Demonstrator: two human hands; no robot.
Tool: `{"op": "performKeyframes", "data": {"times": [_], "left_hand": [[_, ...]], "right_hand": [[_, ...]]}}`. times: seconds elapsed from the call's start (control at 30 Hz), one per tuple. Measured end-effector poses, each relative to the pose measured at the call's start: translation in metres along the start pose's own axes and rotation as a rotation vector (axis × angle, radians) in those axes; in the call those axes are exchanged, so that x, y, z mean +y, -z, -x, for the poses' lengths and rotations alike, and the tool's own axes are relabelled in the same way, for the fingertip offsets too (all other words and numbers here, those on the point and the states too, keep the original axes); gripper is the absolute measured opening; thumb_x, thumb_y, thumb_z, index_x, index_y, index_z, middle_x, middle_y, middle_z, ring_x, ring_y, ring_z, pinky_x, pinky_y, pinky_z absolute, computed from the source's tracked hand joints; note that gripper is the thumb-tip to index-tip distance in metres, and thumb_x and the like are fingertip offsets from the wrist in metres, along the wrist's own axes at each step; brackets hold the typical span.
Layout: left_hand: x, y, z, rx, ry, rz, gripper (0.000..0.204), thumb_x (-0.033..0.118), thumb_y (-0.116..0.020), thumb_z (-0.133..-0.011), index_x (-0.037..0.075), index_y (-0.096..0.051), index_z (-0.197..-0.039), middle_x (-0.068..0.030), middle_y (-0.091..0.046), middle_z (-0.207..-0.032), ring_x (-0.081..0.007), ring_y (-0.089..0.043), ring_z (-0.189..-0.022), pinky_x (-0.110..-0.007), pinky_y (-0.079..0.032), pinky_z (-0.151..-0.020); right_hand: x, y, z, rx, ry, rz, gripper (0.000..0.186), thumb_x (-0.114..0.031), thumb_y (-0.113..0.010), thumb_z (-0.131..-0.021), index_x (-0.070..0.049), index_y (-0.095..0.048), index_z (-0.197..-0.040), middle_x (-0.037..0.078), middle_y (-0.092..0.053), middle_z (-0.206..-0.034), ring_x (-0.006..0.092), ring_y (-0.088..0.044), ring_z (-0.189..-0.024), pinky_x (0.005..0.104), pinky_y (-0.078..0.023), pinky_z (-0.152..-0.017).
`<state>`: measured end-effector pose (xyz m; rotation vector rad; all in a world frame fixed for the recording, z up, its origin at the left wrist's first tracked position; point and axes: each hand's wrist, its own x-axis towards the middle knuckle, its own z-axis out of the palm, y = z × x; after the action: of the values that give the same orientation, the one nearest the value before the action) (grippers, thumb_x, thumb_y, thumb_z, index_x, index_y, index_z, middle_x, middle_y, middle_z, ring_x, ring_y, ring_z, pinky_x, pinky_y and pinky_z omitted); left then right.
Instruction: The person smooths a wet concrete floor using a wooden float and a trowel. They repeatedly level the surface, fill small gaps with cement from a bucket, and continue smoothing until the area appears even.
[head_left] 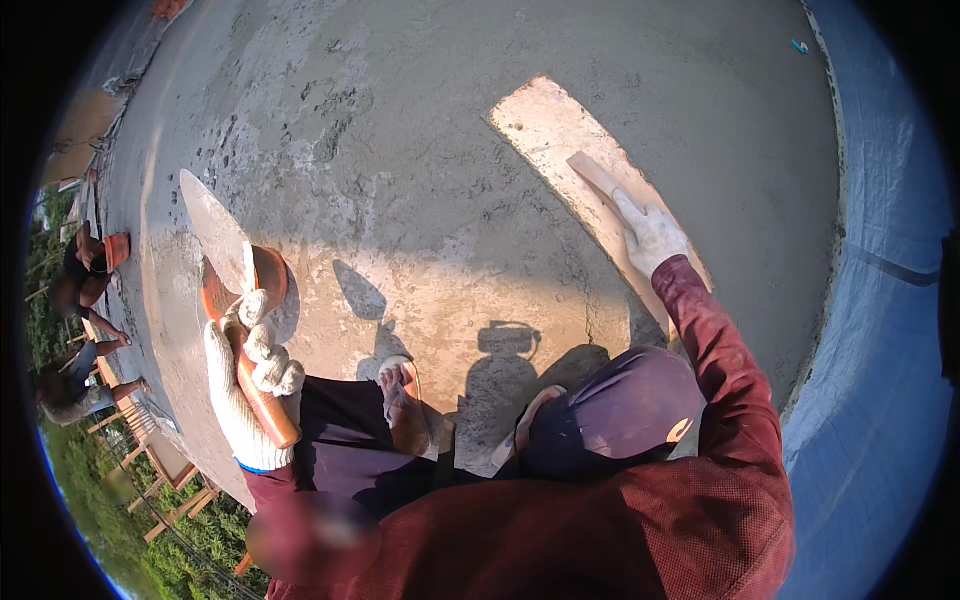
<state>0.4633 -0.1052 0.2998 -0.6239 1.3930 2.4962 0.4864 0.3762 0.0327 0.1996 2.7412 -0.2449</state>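
Note:
My left hand [228,395], in a white knitted glove, is closed round the wooden handle of a pointed trowel [222,235]. The cement-smeared blade points up and away, over part of an orange-brown bucket [272,278]. To the right, my gloved right hand [655,238] grips the raised handle of a long wooden float [545,122], one finger stretched along it. The float lies flat and slanting on wet grey concrete [420,110]. Its near end is partly hidden by my sleeve.
A blue tarp [880,330] borders the concrete on the right. Rougher concrete lies at the left. My knee [620,410] and foot [403,400] are close below. Two people [85,270] are at the far left, one beside another orange bucket [117,250], near timber framing [165,460].

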Motion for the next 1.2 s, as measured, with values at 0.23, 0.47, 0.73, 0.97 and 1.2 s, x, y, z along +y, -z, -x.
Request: {"op": "performKeyframes", "data": {"times": [0.23,0.47,0.73,0.97,1.2], "left_hand": [[0.006,0.014,0.000,-0.152,0.142,0.221,0.050,0.045,-0.038,-0.116,0.007,-0.046,-0.148,-0.0031,-0.047,-0.088,-0.0129,-0.044,-0.062,-0.032,-0.041,-0.058],[0.001,0.001,-0.058,-0.074,0.301,0.301,0.057,0.047,-0.051,-0.112,0.004,-0.049,-0.148,0.0027,-0.053,-0.089,-0.0061,-0.046,-0.061,-0.028,-0.044,-0.059],[0.001,0.022,-0.077,-0.120,0.316,0.396,0.061,0.048,-0.048,-0.113,-0.001,-0.047,-0.150,-0.0010,-0.057,-0.087,-0.0116,-0.049,-0.062,-0.032,-0.045,-0.058],[0.017,0.038,-0.083,-0.148,0.276,0.708,0.061,0.053,-0.051,-0.111,0.003,-0.048,-0.147,-0.0003,-0.054,-0.091,-0.0104,-0.049,-0.069,-0.031,-0.044,-0.061],[0.016,0.052,-0.074,-0.210,0.218,0.610,0.061,0.055,-0.045,-0.113,0.005,-0.050,-0.147,-0.0009,-0.055,-0.091,-0.0136,-0.048,-0.068,-0.032,-0.043,-0.061]], "right_hand": [[-0.042,0.004,-0.144,0.105,-0.136,-0.091,0.083,-0.023,-0.063,-0.100,-0.043,-0.020,-0.167,0.023,-0.067,-0.124,0.0412,-0.069,-0.115,0.0521,-0.057,-0.097],[-0.158,-0.032,0.000,-0.058,0.283,-0.133,0.075,-0.021,-0.065,-0.099,-0.040,-0.034,-0.164,0.023,-0.065,-0.114,0.0432,-0.070,-0.100,0.0514,-0.057,-0.087],[-0.264,-0.027,-0.129,0.028,0.251,-0.173,0.088,-0.005,-0.058,-0.096,-0.046,-0.025,-0.166,0.023,-0.069,-0.111,0.0410,-0.072,-0.102,0.0519,-0.059,-0.086],[-0.228,-0.022,-0.036,-0.134,0.275,-0.117,0.070,-0.020,-0.064,-0.100,-0.046,-0.039,-0.161,0.022,-0.065,-0.120,0.0397,-0.070,-0.111,0.0517,-0.059,-0.093],[-0.254,-0.024,-0.090,0.071,0.229,-0.102,0.069,-0.021,-0.066,-0.097,-0.038,-0.042,-0.160,0.020,-0.066,-0.107,0.0400,-0.069,-0.099,0.0528,-0.057,-0.084]]}}
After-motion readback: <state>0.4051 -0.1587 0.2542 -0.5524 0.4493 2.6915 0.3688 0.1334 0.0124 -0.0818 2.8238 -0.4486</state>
